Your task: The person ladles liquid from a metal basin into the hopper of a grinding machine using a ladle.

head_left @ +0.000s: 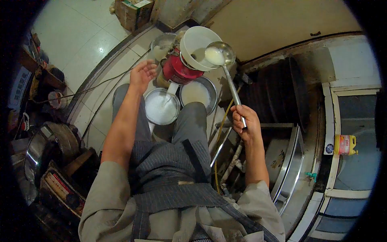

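My right hand [246,121] is wrapped round the handle of a metal ladle [229,52]. The ladle's bowl, with whitish liquid in it, is over the right rim of a pale funnel-like hopper [193,36]. Below the hopper is a red machine [177,69] whose white spout points down over a bowl of white foamy liquid [161,108]. Beside that bowl stands a metal pot of cream-coloured liquid [197,94]. My left hand [143,74] is raised left of the machine, its fingers apart and slightly curled, holding nothing.
Another metal container [163,42] stands behind the machine. A cardboard box [133,14] is at the top. Dark cables cross the floor at left. A large dark round vessel [274,92] and a metal-edged basin [282,157] are at right. A yellow jug [345,144] lies farther right.
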Demonstrator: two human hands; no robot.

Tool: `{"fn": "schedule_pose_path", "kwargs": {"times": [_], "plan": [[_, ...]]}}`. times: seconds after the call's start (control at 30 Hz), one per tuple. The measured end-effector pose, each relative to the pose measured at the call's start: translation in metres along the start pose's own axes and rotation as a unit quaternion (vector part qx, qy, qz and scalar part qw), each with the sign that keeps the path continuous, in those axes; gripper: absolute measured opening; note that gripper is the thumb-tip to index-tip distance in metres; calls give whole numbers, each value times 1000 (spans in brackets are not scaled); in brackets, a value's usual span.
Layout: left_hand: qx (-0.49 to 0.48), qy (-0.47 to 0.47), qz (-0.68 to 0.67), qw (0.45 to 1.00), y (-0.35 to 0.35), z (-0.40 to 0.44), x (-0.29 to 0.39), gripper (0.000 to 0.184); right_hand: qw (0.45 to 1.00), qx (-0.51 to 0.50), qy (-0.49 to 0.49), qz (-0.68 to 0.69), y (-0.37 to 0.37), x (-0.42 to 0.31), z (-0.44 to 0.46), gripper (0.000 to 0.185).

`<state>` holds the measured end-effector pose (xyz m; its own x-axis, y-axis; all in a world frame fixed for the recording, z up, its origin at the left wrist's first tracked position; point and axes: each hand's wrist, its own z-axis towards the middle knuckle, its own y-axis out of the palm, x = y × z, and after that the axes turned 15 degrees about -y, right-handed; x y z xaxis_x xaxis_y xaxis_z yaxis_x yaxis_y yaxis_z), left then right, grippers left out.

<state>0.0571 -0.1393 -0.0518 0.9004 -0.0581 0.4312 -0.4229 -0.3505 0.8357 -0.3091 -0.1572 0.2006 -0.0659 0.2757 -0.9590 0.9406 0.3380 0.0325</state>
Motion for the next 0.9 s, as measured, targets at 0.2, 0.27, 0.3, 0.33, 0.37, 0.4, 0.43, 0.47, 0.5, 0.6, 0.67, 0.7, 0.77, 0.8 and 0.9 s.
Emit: {"fn": "schedule_pose_path", "kwargs": {"times": [0.2,0.27,0.3,0.33,0.37,0.4,0.43,0.47,0.5,0.6,0.67,0.7,0.77,0.8,0.9], "plan": [[3,-1,-1,1000,2,-2,0,32,1000,8,-5,-18,0,3,1,22],[0,-2,-2,1000,0,-1,0,32,1000,10,-2,-21,0,3,1,22],[-2,-3,-2,1000,-1,0,-1,32,1000,12,1,-25,0,3,2,22],[-2,-3,-2,1000,0,-1,-1,32,1000,12,1,-25,0,3,2,22],[-1,-3,-1,1000,1,-1,-1,31,1000,10,1,-22,0,3,2,22],[-1,-4,-1,1000,1,-2,0,31,1000,8,1,-19,0,3,2,22],[0,-4,-1,1000,1,-2,-1,31,1000,8,1,-19,1,3,2,22],[0,-5,1,1000,0,-2,-1,32,1000,6,-1,-25,3,1,1,21],[-1,-5,4,1000,0,-1,-1,32,1000,5,-4,-30,4,1,1,21],[2,-5,2,1000,0,0,-2,33,1000,2,-4,-27,1,3,3,20],[2,-5,2,1000,1,-1,-1,33,1000,3,-3,-24,1,4,4,19],[1,-5,3,1000,2,-1,0,33,1000,3,-3,-21,1,4,4,19],[1,-7,0,1000,-1,1,-1,34,1000,6,-3,-31,3,3,4,19],[0,-9,-3,1000,-2,2,-1,34,999,9,-2,-41,4,3,4,19],[-1,-5,0,1000,-2,2,-1,34,1000,4,-1,-27,3,5,5,18]]}}
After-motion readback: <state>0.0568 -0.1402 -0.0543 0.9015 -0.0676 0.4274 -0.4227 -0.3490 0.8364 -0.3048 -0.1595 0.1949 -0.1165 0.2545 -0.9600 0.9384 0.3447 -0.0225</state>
